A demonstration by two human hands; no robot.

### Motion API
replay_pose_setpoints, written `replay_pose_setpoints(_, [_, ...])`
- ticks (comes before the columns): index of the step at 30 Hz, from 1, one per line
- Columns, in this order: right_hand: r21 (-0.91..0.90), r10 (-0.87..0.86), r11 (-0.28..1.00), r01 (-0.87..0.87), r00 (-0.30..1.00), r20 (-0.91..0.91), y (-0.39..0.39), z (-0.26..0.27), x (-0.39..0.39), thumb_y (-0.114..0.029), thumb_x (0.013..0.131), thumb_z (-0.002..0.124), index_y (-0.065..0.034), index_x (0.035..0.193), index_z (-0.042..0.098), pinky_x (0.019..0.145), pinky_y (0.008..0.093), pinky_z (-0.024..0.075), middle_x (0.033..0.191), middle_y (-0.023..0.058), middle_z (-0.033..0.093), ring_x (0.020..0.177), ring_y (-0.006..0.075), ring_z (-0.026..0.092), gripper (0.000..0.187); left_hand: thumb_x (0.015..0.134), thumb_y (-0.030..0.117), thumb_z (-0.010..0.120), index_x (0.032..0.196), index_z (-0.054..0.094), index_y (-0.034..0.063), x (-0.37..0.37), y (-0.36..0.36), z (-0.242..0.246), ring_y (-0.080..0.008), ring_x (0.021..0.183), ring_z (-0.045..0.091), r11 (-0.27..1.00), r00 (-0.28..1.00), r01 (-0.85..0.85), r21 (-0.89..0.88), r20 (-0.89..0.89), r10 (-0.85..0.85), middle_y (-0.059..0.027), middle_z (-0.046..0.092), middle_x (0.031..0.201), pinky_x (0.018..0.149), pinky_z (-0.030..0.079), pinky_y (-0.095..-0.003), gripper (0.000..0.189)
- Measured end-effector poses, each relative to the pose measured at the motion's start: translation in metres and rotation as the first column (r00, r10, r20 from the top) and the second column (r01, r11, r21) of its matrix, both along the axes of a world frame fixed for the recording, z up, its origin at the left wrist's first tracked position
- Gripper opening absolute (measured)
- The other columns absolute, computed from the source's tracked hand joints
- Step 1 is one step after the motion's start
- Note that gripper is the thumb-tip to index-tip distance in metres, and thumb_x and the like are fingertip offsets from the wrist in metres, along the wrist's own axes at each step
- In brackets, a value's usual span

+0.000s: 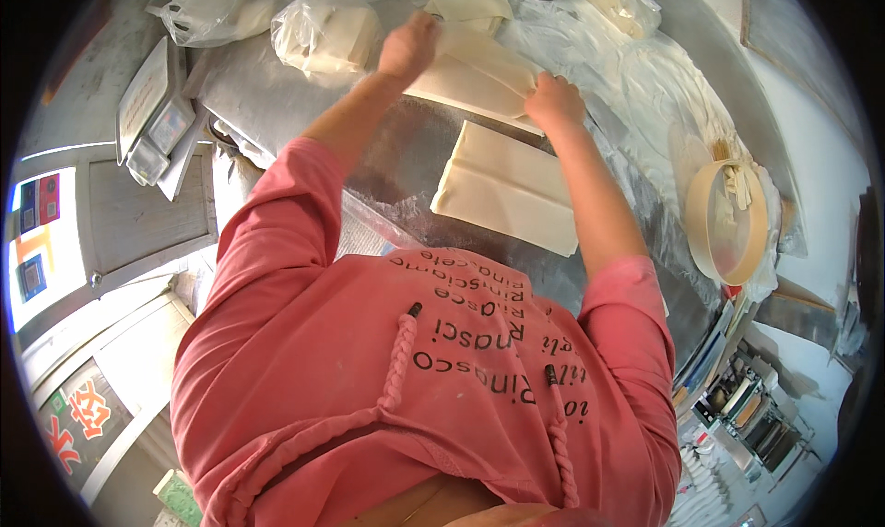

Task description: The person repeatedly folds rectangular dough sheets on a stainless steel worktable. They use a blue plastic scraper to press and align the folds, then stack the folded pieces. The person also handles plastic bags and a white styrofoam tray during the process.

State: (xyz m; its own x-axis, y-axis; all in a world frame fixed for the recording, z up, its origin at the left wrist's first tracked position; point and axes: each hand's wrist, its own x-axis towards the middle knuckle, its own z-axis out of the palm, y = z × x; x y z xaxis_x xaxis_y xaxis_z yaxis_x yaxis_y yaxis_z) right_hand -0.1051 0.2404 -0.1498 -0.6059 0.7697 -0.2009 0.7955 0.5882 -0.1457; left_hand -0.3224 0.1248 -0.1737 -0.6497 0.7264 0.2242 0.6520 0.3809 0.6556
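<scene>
My left hand [410,51] is closed at the upper left end of a long stack of thin dough sheets [463,77]; its fingertips are blurred. On the stack's right end, my right hand [556,102] pinches the edge of the top sheet, which is slightly raised and wrinkled there. Nearer to me lies a folded stack of dough sheets [508,188], flat on the floured metal table [387,140], partly behind my right forearm. Beyond the long stack a smaller folded dough piece [470,5] rests.
Bagged dough sheets [325,34] stand left of my left hand, with more plastic bags [214,8] behind. A weighing scale [155,122] is at the far left. Crumpled plastic sheeting [622,77] covers the table's right side, where a round wooden-rimmed sieve [698,229] leans near a brush [720,150].
</scene>
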Motion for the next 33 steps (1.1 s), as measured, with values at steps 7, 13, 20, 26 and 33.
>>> replay_pose_setpoints(7, [-0.272, -0.108, 0.958, -0.093, 0.76, -0.641, 0.037, 0.025, 0.035, -0.018, 0.086, 0.058, -0.0041, 0.096, 0.058, 0.07, 0.0322, 0.0474, 0.08, 0.0078, 0.065, 0.076, 0.0208, 0.06, 0.017, 0.093, 0.014, 0.05, 0.091, 0.056, 0.004, -0.03, -0.011, 0.054, -0.0083, 0.071, 0.051, 0.947, 0.957, 0.211, 0.242, 0.146, -0.25, 0.0017, 0.052, 0.076, 0.065, 0.045, -0.0254, 0.011])
replay_pose_setpoints(13, [-0.225, -0.064, 0.955, -0.194, 0.606, -0.793, 0.035, 0.106, 0.097, -0.011, 0.088, 0.059, -0.0037, 0.097, 0.061, 0.07, 0.021, 0.0433, 0.078, -0.0025, 0.059, 0.074, 0.0049, 0.051, 0.012, 0.093, 0.009, 0.049, 0.09, 0.054, 0.0038, 0.005, -0.022, 0.127, -0.0068, 0.074, 0.047, 0.839, 0.852, 0.318, 0.442, 0.255, -0.457, 0.0029, 0.05, 0.077, 0.066, 0.041, -0.0219, 0.008])
replay_pose_setpoints(20, [0.24, 0.283, 0.957, -0.161, 0.689, -0.668, -0.007, 0.117, 0.176, -0.009, 0.084, 0.06, -0.0047, 0.091, 0.063, 0.067, 0.0294, 0.0458, 0.08, 0.0065, 0.059, 0.075, 0.0195, 0.057, 0.008, 0.082, 0.005, 0.061, 0.088, 0.061, 0.0038, 0.059, -0.057, 0.137, -0.023, 0.076, 0.057, 0.776, 0.752, 0.593, 0.213, -0.492, -0.439, -0.008, 0.061, 0.084, 0.071, 0.047, -0.0305, 0.006])
replay_pose_setpoints(26, [0.252, 0.373, 0.925, -0.283, 0.798, -0.473, -0.093, -0.005, 0.235, -0.003, 0.075, 0.056, -0.008, 0.086, 0.062, 0.073, 0.038, 0.0435, 0.084, 0.0078, 0.053, 0.083, 0.0285, 0.053, 0.014, 0.069, 0.001, 0.061, 0.092, 0.062, 0.0103, 0.114, -0.14, 0.021, -0.0261, 0.091, 0.06, 0.671, 0.628, 0.736, -0.084, -0.285, -0.724, -0.0061, 0.059, 0.098, 0.072, 0.052, -0.035, 0.025])
replay_pose_setpoints(33, [0.363, 0.443, 0.877, -0.315, 0.824, -0.354, -0.125, -0.028, 0.242, -0.01, 0.076, 0.056, -0.0093, 0.087, 0.061, 0.075, 0.0384, 0.0422, 0.083, 0.0054, 0.053, 0.083, 0.0256, 0.053, 0.012, 0.069, 0.006, 0.064, 0.087, 0.059, 0.0093, 0.129, -0.171, -0.006, -0.0244, 0.082, 0.058, 0.682, 0.617, 0.72, -0.131, -0.328, -0.715, -0.0046, 0.057, 0.092, 0.069, 0.05, -0.0358, 0.019])
